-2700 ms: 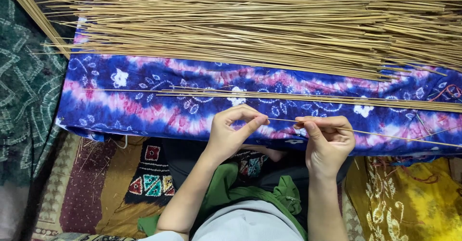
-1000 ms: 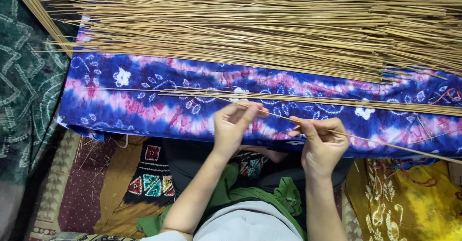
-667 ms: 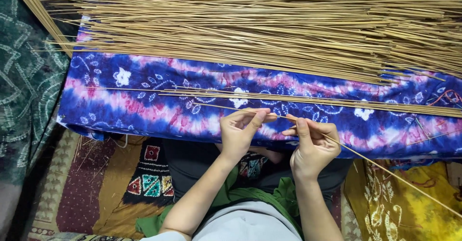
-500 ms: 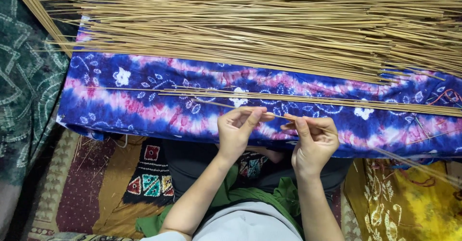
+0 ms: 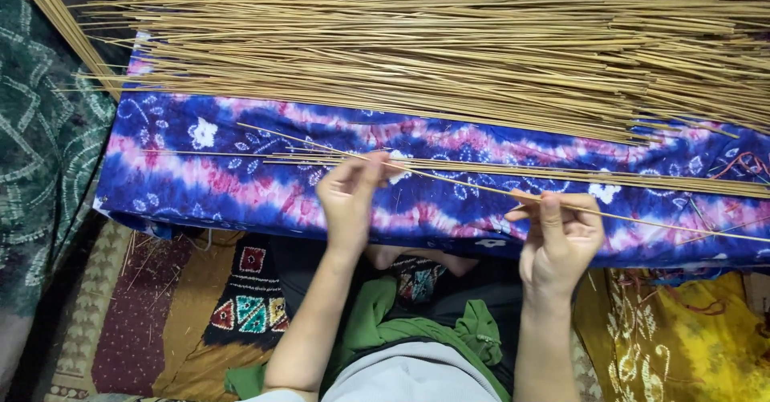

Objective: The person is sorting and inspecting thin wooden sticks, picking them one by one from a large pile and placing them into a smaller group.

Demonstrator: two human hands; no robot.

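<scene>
Left hand: [image 5: 350, 196] raised over the near half of the cloth, fingers drawn together with thumb and forefinger pinched on the thin stick.
Right hand: [image 5: 559, 233] lower and further right, near the front edge of the cloth, thumb upright and fingers curled shut around the same stick.
Thin stick: [image 5: 457, 180] single straw-coloured stem, running slantwise from upper left to lower right; passing through the left hand's fingertips, then through the right hand's grip, with a long free end reaching out past the right hand toward the right edge of view and a shorter end projecting left beyond the left hand.
Span between the hands: stick lifted just above the cloth, hands well apart along its length.
Small bundle: [image 5: 642, 179] few loose sticks lying flat on the cloth, just beyond both hands, roughly parallel to the front edge.
Large heap: [image 5: 449, 45] dense mass of like sticks along the far side of the cloth, ends fanning out to the left and right.
Cloth: [image 5: 241, 181] blue, purple and pink tie-dye with white flower motifs, draped over a low bench.
Lap: green garment [image 5: 377, 330] directly below the hands, between the two forearms.
Floor covering, left: patterned mat [image 5: 160, 306] in maroon and ochre, with a dark green printed fabric [image 5: 40, 169] beside it.
Floor covering, right: yellow patterned fabric [image 5: 682, 338] under the right forearm's outer side.
</scene>
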